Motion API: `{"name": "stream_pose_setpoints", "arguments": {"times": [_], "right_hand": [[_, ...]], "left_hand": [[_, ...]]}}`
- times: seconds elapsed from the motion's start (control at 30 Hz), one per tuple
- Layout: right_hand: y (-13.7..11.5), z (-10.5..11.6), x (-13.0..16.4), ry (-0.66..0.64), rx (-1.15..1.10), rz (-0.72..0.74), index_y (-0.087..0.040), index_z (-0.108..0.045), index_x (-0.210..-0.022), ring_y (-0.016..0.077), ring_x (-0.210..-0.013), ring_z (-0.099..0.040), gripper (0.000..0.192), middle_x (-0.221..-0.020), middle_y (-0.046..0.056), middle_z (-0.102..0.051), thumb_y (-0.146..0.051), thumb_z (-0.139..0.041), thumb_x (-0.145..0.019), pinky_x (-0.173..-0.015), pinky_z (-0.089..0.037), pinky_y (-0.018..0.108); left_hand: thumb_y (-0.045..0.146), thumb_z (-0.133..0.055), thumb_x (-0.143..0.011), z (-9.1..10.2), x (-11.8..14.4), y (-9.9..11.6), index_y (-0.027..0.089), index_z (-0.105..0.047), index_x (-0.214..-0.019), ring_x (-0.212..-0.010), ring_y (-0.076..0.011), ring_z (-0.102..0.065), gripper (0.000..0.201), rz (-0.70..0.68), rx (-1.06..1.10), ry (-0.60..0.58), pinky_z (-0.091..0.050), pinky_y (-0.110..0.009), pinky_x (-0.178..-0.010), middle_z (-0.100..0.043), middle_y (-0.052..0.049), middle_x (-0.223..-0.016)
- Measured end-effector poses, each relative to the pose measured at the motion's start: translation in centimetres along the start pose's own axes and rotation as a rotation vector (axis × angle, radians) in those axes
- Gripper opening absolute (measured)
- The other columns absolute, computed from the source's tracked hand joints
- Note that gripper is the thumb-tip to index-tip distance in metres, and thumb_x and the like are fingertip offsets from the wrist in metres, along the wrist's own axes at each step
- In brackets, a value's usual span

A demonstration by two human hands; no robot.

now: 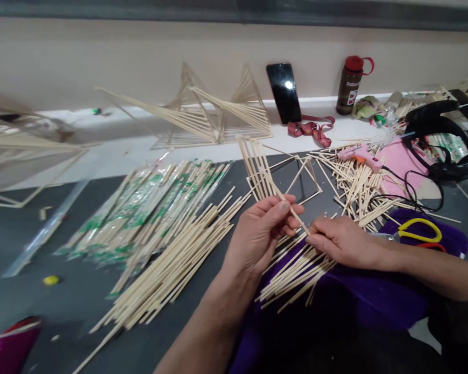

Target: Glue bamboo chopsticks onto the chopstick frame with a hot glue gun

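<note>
A thin wooden stick (301, 223) runs slantwise between my two hands. My left hand (259, 231) is closed, pinching it between thumb and fingers. My right hand (341, 241) is closed around its lower end. Just beyond my left fingers, several sticks fan out (257, 169); whether they are joined to the held one I cannot tell. A small frame of glued sticks (315, 174) stands behind my hands. Loose sticks (296, 278) lie below them on purple cloth, and a long pile of sticks (175, 259) lies to the left of my left forearm.
Plastic-wrapped stick packs (140, 208) cover the table's left-centre. Twisted stick structures (203, 119) stand by the wall near a phone (284, 93) and a bottle (349, 88). A pink glue gun (361, 155), scissors (419, 230) and headphones (439, 140) lie at right.
</note>
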State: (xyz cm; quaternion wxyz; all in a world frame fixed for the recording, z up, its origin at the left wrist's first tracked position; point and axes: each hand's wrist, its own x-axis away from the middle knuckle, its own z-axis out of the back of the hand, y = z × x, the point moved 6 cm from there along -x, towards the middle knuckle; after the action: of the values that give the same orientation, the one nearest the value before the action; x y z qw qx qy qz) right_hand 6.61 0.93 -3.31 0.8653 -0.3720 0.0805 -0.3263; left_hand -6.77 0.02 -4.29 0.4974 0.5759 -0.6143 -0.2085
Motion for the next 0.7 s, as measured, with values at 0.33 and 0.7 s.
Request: {"name": "stream_pose_setpoints", "arguments": {"times": [0.33, 0.7], "right_hand": [[8.7, 11.5, 0.1, 0.440, -0.063, -0.232, -0.017, -0.058, -0.077, 0.0131, -0.062, -0.057, 0.035, -0.075, 0.005, -0.062, -0.047, -0.045, -0.090, -0.062, -0.043, 0.028], [16.8, 15.7, -3.7, 0.359, 0.489, -0.652, -0.018, -0.057, -0.063, 0.0247, -0.077, -0.059, 0.017, -0.070, 0.010, -0.062, -0.030, -0.069, -0.065, -0.062, -0.036, 0.033]], "left_hand": [[0.028, -0.084, -0.059, -1.7, -0.1, -0.5, 0.013, -0.071, -0.070, -0.041, -0.0048, -0.051, 0.022, 0.014, -0.025, -0.114, -0.041, -0.013, -0.040, -0.067, 0.000, -0.057], [0.030, -0.076, -0.070, -3.0, -0.1, -1.7, 0.015, -0.073, -0.079, -0.045, -0.0040, -0.048, 0.018, 0.098, -0.106, -0.243, -0.039, -0.016, -0.045, -0.065, 0.000, -0.061]]}}
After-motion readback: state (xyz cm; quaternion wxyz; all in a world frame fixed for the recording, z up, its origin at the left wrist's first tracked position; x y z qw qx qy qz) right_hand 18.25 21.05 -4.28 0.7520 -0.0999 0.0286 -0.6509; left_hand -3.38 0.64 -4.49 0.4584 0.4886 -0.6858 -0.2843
